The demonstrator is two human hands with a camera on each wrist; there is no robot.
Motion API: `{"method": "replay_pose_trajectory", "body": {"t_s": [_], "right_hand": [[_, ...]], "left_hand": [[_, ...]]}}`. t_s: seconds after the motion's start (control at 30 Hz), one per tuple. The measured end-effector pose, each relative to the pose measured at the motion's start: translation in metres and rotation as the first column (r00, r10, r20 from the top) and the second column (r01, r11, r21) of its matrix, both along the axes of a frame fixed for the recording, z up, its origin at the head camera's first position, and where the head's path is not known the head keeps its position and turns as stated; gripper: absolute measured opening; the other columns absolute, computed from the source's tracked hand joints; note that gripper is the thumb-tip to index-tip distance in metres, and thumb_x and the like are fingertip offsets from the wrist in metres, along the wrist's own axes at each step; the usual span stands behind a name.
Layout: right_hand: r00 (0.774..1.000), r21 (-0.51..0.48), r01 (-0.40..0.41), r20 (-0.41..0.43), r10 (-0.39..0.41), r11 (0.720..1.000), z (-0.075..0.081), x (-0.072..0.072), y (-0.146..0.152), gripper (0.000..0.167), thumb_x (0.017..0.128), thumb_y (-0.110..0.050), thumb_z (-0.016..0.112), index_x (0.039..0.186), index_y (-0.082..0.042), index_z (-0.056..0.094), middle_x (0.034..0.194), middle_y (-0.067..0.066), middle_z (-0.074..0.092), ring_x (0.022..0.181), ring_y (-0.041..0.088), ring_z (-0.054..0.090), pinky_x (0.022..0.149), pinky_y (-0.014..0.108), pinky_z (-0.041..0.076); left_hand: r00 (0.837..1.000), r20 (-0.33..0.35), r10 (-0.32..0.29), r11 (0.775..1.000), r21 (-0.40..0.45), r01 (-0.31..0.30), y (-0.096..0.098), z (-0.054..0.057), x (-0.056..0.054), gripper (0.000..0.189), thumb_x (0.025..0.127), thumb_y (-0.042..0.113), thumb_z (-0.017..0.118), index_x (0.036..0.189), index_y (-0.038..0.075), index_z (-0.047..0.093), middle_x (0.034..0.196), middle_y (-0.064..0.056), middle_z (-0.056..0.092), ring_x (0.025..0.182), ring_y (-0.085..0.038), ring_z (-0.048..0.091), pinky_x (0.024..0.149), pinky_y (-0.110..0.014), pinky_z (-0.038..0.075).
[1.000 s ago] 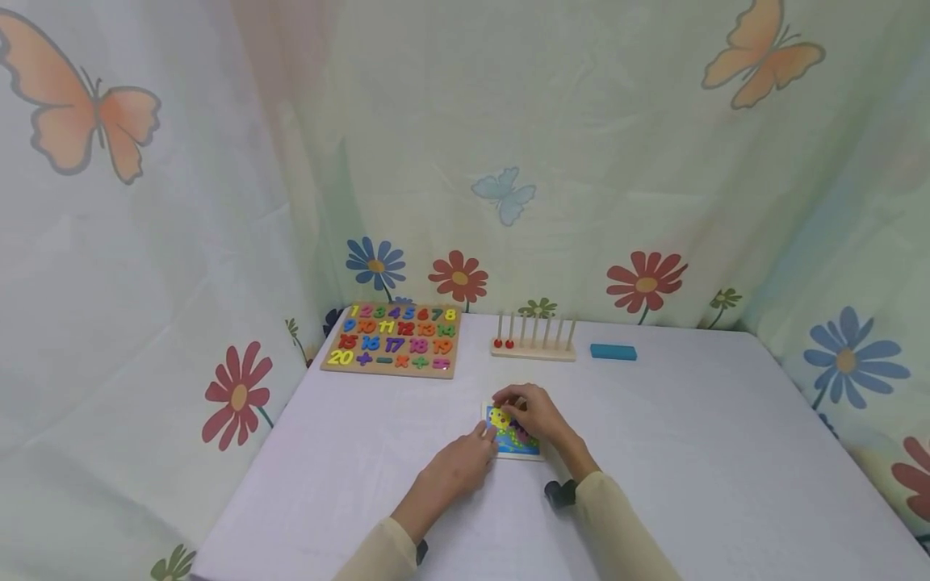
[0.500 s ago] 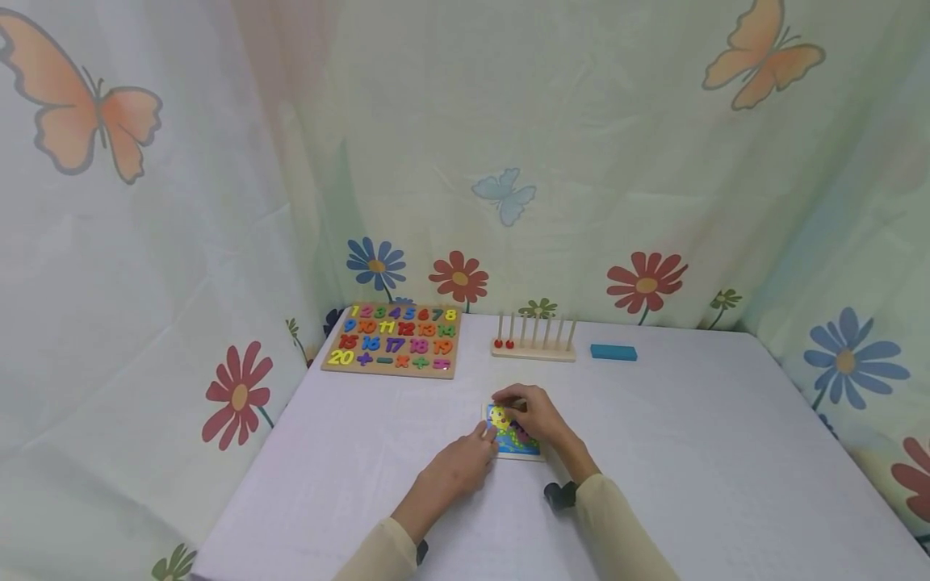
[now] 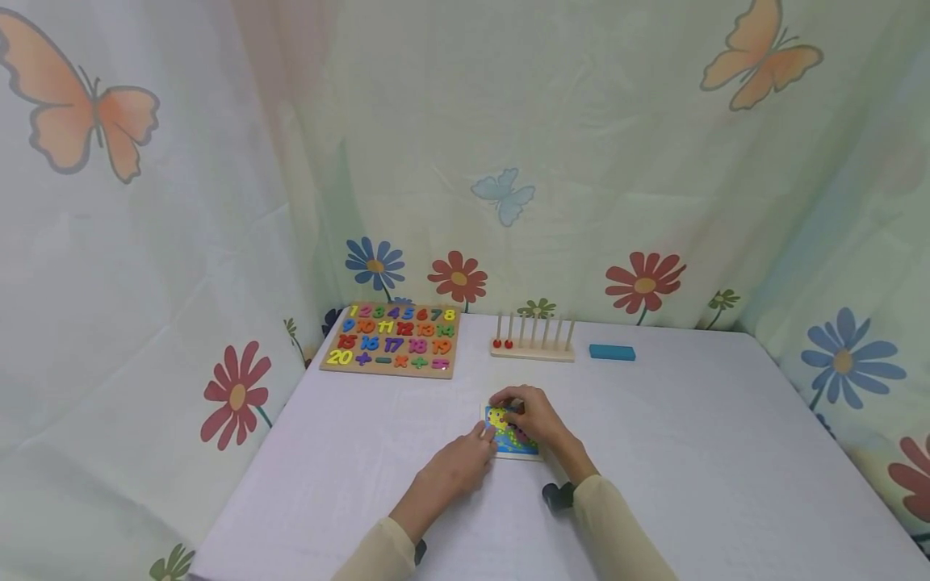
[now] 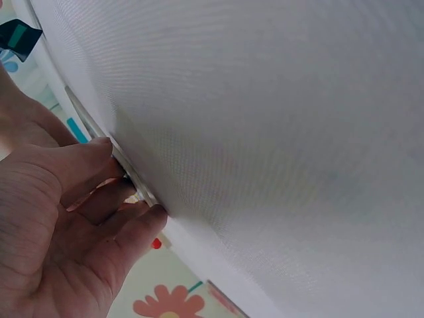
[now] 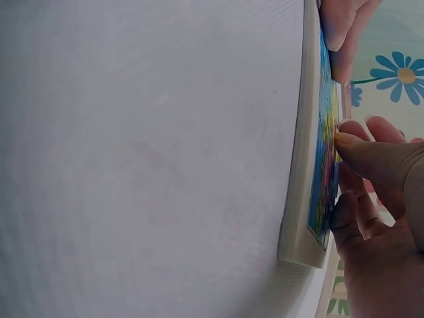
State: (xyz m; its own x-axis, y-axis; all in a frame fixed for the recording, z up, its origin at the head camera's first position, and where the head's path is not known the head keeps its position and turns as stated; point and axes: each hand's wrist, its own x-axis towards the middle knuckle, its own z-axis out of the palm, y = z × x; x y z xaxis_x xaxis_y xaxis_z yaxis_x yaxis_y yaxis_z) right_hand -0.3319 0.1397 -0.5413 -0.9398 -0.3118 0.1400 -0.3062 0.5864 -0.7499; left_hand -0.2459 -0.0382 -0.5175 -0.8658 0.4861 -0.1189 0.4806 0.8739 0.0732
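A small wooden picture puzzle (image 3: pixel 519 449), blue with a yellow face and green dots, lies on the white table. At its left edge my left hand (image 3: pixel 458 464) grips the board, with fingertips over the rim. My right hand (image 3: pixel 538 415) reaches across the upper right part, its thumb and fingers curled together at a puzzle piece, largely hidden under them. The right wrist view shows the puzzle's pale side edge (image 5: pixel 298 192) and the right thumb (image 5: pixel 354 146) against the colourful face. From the left wrist, the left hand (image 4: pixel 59 218) hides most of the board.
A number board (image 3: pixel 385 367) with colourful digits stands at the back left. Behind the puzzle is a wooden peg rack (image 3: pixel 534 353) with two red beads, and a blue block (image 3: pixel 613 353) lies right of it. A floral curtain (image 3: pixel 421 161) encloses the table.
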Motion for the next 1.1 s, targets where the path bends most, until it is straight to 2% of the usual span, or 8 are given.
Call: {"method": "replay_pose_trajectory", "body": {"t_s": [0.47,0.63,0.73,0.93,1.1], "right_hand": [[0.999,0.052,0.008,-0.040,-0.005,0.999,0.0013,0.0018,0.0044,0.023,0.089,0.007,0.083,0.105,-0.009,0.082,0.101,0.003,0.076,0.093,0.019,0.063,0.085,0.038,0.059],[0.995,0.116,0.031,-0.095,-0.020,0.993,0.0020,0.0009,0.0045,0.018,0.086,0.001,0.088,0.099,-0.012,0.086,0.095,-0.001,0.077,0.085,0.015,0.059,0.078,0.032,0.054],[0.992,0.129,0.041,-0.127,-0.025,0.991,0.0026,0.0006,0.0043,0.017,0.084,0.000,0.090,0.096,-0.012,0.087,0.091,-0.003,0.079,0.084,0.015,0.058,0.078,0.032,0.053],[0.995,0.078,0.050,-0.092,-0.042,0.996,0.0038,0.0002,0.0042,0.018,0.084,0.000,0.090,0.096,-0.012,0.085,0.091,-0.002,0.076,0.086,0.016,0.062,0.081,0.035,0.056],[0.999,0.033,0.019,-0.041,-0.018,0.999,0.0027,-0.0021,0.0045,0.022,0.086,0.004,0.086,0.104,-0.008,0.082,0.096,-0.001,0.075,0.092,0.018,0.063,0.086,0.039,0.059]], "left_hand": [[1.000,0.001,0.001,1.000,0.014,-0.001,-0.0013,-0.0020,-0.0003,0.042,0.108,0.025,0.069,0.147,0.012,0.067,0.162,-0.006,0.055,0.154,-0.024,0.048,0.111,-0.034,0.055],[1.000,-0.003,0.000,1.000,0.020,0.000,-0.0014,-0.0022,0.0000,0.041,0.108,0.025,0.068,0.147,0.012,0.068,0.163,-0.006,0.054,0.154,-0.024,0.047,0.112,-0.034,0.054],[1.000,-0.010,-0.004,1.000,0.018,0.004,-0.0013,-0.0024,0.0001,0.041,0.108,0.025,0.068,0.147,0.012,0.068,0.163,-0.006,0.055,0.154,-0.024,0.047,0.112,-0.033,0.054],[1.000,-0.023,-0.015,1.000,0.004,0.015,-0.0017,-0.0033,-0.0004,0.041,0.109,0.025,0.068,0.148,0.012,0.067,0.163,-0.005,0.055,0.154,-0.023,0.047,0.111,-0.033,0.054],[1.000,-0.019,-0.019,1.000,-0.003,0.019,-0.0019,-0.0029,-0.0011,0.041,0.109,0.025,0.067,0.148,0.012,0.067,0.163,-0.005,0.054,0.154,-0.023,0.047,0.111,-0.032,0.055]]}}
